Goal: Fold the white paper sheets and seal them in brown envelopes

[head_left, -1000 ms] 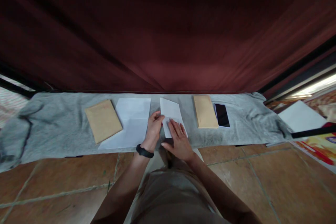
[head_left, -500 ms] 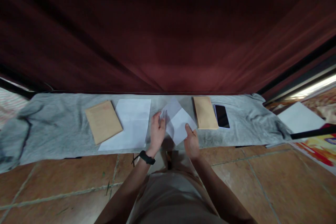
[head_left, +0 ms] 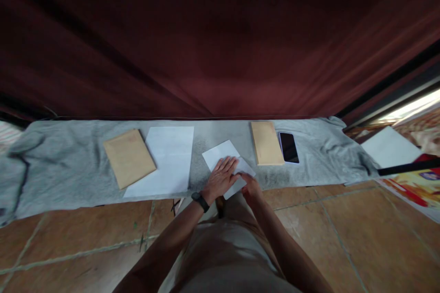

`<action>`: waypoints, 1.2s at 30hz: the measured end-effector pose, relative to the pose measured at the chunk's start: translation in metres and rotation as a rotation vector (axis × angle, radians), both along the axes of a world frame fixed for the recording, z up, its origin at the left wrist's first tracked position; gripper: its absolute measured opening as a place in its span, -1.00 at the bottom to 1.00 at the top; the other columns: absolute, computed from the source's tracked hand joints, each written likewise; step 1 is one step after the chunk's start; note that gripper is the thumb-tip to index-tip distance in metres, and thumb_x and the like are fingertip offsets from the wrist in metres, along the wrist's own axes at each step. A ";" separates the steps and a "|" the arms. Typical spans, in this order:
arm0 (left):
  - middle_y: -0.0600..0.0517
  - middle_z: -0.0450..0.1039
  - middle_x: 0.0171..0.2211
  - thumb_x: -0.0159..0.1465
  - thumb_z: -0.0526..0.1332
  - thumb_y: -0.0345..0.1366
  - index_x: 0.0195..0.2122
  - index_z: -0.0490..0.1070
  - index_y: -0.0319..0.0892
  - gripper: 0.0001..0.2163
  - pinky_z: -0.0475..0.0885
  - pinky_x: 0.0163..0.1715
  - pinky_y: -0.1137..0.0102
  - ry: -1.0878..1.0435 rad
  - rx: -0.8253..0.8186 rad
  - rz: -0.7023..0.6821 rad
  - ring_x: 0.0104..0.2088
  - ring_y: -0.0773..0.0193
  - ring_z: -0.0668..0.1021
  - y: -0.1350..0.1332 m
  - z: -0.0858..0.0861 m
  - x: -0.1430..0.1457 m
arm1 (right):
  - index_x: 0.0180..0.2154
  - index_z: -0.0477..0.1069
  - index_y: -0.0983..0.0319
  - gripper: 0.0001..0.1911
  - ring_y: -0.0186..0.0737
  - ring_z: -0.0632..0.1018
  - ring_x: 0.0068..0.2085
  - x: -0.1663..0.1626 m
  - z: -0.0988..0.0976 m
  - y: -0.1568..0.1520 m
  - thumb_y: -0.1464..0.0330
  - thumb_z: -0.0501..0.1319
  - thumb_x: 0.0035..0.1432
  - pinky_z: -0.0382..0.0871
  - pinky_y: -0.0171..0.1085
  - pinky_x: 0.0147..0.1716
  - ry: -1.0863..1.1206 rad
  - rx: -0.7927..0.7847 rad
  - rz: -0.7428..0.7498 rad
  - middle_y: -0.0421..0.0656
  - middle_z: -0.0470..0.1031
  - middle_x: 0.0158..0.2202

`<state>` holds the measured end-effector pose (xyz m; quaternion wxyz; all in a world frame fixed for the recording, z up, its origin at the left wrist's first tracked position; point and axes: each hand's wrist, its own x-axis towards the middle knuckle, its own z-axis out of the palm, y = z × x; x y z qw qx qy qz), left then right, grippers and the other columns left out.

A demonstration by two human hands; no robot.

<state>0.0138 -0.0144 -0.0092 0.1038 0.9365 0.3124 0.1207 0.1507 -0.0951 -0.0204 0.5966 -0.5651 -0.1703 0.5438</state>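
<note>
While the left hand (head_left: 222,176) lies flat across the white paper (head_left: 220,149), its grip open with the fingers extended, the right hand (head_left: 251,187) touches the paper's right side with curled fingers; whether that grip pinches the edge, I cannot tell. The paper sits at a slant near the front edge of the surface, which is covered by a grey cloth (head_left: 323,155). To its left, apart from it, lies a larger white sheet (head_left: 172,160), one side overlapped by a tilted brown envelope (head_left: 129,158). To its right is a narrower brown packet (head_left: 267,143), with a dark-screened phone (head_left: 289,148) just beside it. A black wristband (head_left: 200,201) circles the left wrist, above the tiled floor (head_left: 309,233).
</note>
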 end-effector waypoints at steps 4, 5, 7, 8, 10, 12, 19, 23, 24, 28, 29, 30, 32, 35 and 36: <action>0.01 0.12 0.44 0.52 -0.08 -0.06 0.41 0.16 -0.04 -0.51 0.02 0.43 0.03 0.034 0.047 -0.030 0.45 0.11 0.13 0.019 -0.002 -0.001 | -0.25 0.55 0.17 -0.65 -0.05 0.62 -0.33 0.001 0.006 0.002 0.13 0.37 -0.08 0.44 -0.23 -0.49 0.077 -0.101 -0.013 -0.13 0.65 -0.32; 0.02 0.11 0.44 0.52 -0.07 -0.07 0.41 0.16 -0.03 -0.52 0.01 0.43 0.03 0.040 0.053 -0.030 0.45 0.11 0.14 0.023 -0.002 -0.001 | -0.25 0.56 0.18 -0.62 -0.06 0.62 -0.35 0.001 0.007 0.003 0.14 0.40 -0.13 0.44 -0.24 -0.50 0.096 -0.141 -0.025 -0.13 0.65 -0.34; 0.03 0.10 0.45 0.52 -0.07 -0.10 0.40 0.17 -0.01 -0.53 0.00 0.43 0.02 0.050 0.056 -0.021 0.45 0.11 0.14 0.031 -0.003 0.000 | -0.28 0.56 0.20 -0.59 -0.09 0.61 -0.40 0.002 0.009 0.003 0.16 0.44 -0.22 0.44 -0.25 -0.51 0.112 -0.209 -0.061 -0.15 0.64 -0.39; 0.03 0.11 0.45 0.52 -0.07 -0.11 0.40 0.18 0.00 -0.54 0.01 0.43 0.02 0.054 0.054 -0.014 0.45 0.10 0.14 0.034 -0.003 0.000 | -0.29 0.56 0.20 -0.59 -0.12 0.60 -0.42 0.003 0.010 0.003 0.17 0.45 -0.25 0.45 -0.25 -0.51 0.115 -0.230 -0.077 -0.16 0.64 -0.41; 0.03 0.11 0.44 0.51 -0.06 -0.11 0.40 0.19 0.00 -0.54 0.01 0.43 0.01 0.061 0.050 -0.004 0.45 0.09 0.14 0.040 -0.003 0.001 | -0.32 0.56 0.20 -0.59 -0.13 0.60 -0.44 0.006 0.012 0.001 0.19 0.47 -0.29 0.47 -0.25 -0.50 0.116 -0.248 -0.093 -0.18 0.63 -0.44; 0.04 0.12 0.44 0.51 -0.06 -0.12 0.40 0.20 0.00 -0.54 0.02 0.43 0.02 0.064 0.050 0.005 0.44 0.09 0.15 0.045 -0.004 0.002 | -0.35 0.55 0.21 -0.60 -0.11 0.61 -0.43 0.008 0.014 -0.002 0.20 0.49 -0.30 0.50 -0.23 -0.49 0.120 -0.240 -0.080 -0.17 0.63 -0.45; -0.01 0.12 0.44 0.50 -0.06 -0.14 0.39 0.22 -0.06 -0.53 0.04 0.42 0.03 0.074 0.051 0.073 0.45 0.07 0.15 0.065 -0.004 0.001 | -0.38 0.54 0.23 -0.61 -0.15 0.60 -0.49 0.013 0.021 -0.009 0.21 0.49 -0.33 0.53 -0.23 -0.50 0.144 -0.257 -0.072 -0.18 0.61 -0.48; -0.09 0.13 0.43 0.50 -0.09 -0.16 0.38 0.22 -0.16 -0.52 0.06 0.41 0.01 0.061 0.028 0.123 0.44 0.04 0.16 0.069 0.001 0.005 | -0.39 0.52 0.22 -0.66 -0.17 0.60 -0.49 0.015 0.019 -0.014 0.21 0.46 -0.26 0.55 -0.25 -0.49 0.144 -0.256 -0.074 -0.22 0.59 -0.50; -0.11 0.14 0.42 0.50 -0.10 -0.16 0.38 0.22 -0.20 -0.51 0.07 0.41 0.02 0.049 0.022 0.124 0.44 0.04 0.17 0.066 0.003 0.008 | -0.39 0.51 0.21 -0.67 -0.18 0.60 -0.49 0.015 0.018 -0.015 0.21 0.46 -0.24 0.55 -0.25 -0.48 0.146 -0.251 -0.067 -0.22 0.58 -0.51; -0.11 0.18 0.41 0.51 -0.11 -0.12 0.37 0.22 -0.22 -0.51 0.06 0.42 0.12 -0.001 0.000 -0.063 0.42 0.14 0.20 0.038 0.004 0.022 | -0.37 0.52 0.21 -0.69 -0.18 0.59 -0.47 0.017 0.017 -0.016 0.20 0.44 -0.18 0.56 -0.24 -0.46 0.174 -0.239 -0.049 -0.20 0.58 -0.49; -0.10 0.20 0.40 0.51 -0.10 -0.11 0.36 0.23 -0.21 -0.51 0.06 0.42 0.13 -0.007 -0.008 -0.101 0.42 0.16 0.22 0.030 0.004 0.025 | -0.35 0.53 0.20 -0.69 -0.18 0.60 -0.46 0.018 0.017 -0.016 0.19 0.43 -0.17 0.56 -0.24 -0.44 0.184 -0.236 -0.049 -0.20 0.59 -0.48; -0.11 0.21 0.40 0.52 -0.10 -0.10 0.36 0.24 -0.21 -0.51 0.07 0.42 0.13 -0.012 -0.016 -0.123 0.41 0.16 0.23 0.023 0.003 0.027 | -0.33 0.53 0.20 -0.69 -0.18 0.60 -0.45 0.019 0.018 -0.016 0.19 0.43 -0.15 0.57 -0.23 -0.43 0.195 -0.229 -0.046 -0.19 0.60 -0.46; -0.13 0.21 0.39 0.52 -0.10 -0.09 0.35 0.24 -0.22 -0.51 0.09 0.41 0.13 -0.018 -0.032 -0.131 0.41 0.15 0.23 0.014 0.001 0.028 | -0.31 0.54 0.20 -0.68 -0.16 0.61 -0.41 0.020 0.020 -0.016 0.17 0.41 -0.11 0.58 -0.21 -0.38 0.222 -0.206 -0.026 -0.18 0.61 -0.43; -0.16 0.18 0.40 0.52 -0.09 -0.07 0.35 0.22 -0.25 -0.49 0.08 0.42 0.12 -0.013 -0.046 -0.146 0.43 0.14 0.20 0.008 0.000 0.023 | -0.30 0.54 0.20 -0.68 -0.12 0.62 -0.37 0.021 0.023 -0.017 0.13 0.37 -0.06 0.58 -0.17 -0.33 0.254 -0.198 0.005 -0.17 0.62 -0.42; -0.17 0.17 0.41 0.52 -0.08 -0.06 0.35 0.21 -0.26 -0.49 0.07 0.42 0.12 -0.005 -0.049 -0.151 0.43 0.14 0.19 0.006 0.001 0.021 | -0.29 0.53 0.19 -0.68 -0.12 0.62 -0.37 0.021 0.023 -0.017 0.13 0.36 -0.06 0.58 -0.17 -0.33 0.259 -0.204 0.003 -0.17 0.61 -0.43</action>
